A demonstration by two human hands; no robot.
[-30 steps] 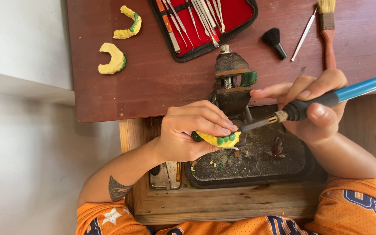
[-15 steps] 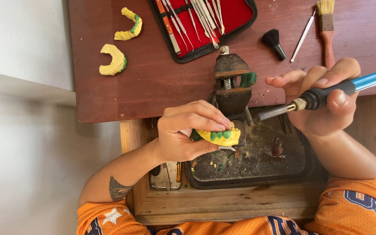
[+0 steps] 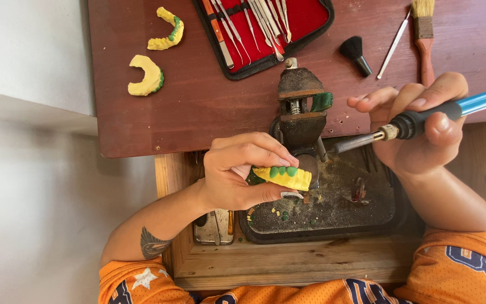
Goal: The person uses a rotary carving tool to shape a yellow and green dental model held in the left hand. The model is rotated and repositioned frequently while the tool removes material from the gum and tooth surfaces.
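My left hand (image 3: pixel 242 171) grips a yellow dental cast with green wax teeth (image 3: pixel 284 177) over a dark tray (image 3: pixel 322 219). My right hand (image 3: pixel 417 126) holds a heated wax tool with a blue handle (image 3: pixel 423 121); its metal tip points left towards a small rusty vise (image 3: pixel 301 110), a little above and to the right of the cast, not touching it.
Two more yellow-and-green casts (image 3: pixel 166 35) (image 3: pixel 146 76) lie at the left of the brown tabletop (image 3: pixel 209 107). A red-lined case of metal instruments (image 3: pixel 262 28) sits at the top, with a black brush (image 3: pixel 355 53), a thin metal pick (image 3: pixel 393 45) and a paintbrush (image 3: pixel 423 34) to the right.
My right hand has drawn the tool up and to the right, away from the cast. My left hand has turned the cast slightly and kept it over the tray.
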